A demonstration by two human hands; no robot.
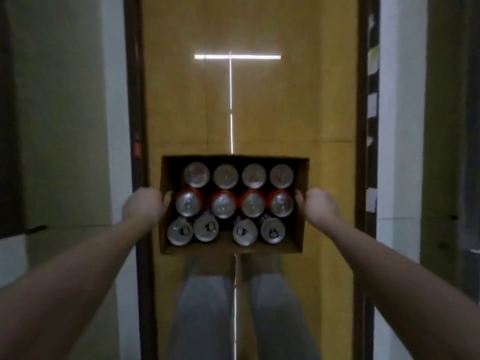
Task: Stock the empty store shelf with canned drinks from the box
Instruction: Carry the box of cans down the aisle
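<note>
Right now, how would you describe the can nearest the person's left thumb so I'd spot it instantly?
Find the open cardboard box held between the left hand and right hand, packed in three rows of four. Go to the middle row, the only one with red shoulders. The can is at that row's left end, beside the left thumb.

Cans (pixel 223 203) pack your box (pixel 301 178); only the front row's middle gap leaves you room; yellow floor (pixel 272 105) ahead lies open.

Looking steeply down from head height (one wide-angle view), facing forward, hovering near the open brown cardboard box (pixel 303 175) above yellow floor (pixel 285 105).
</note>
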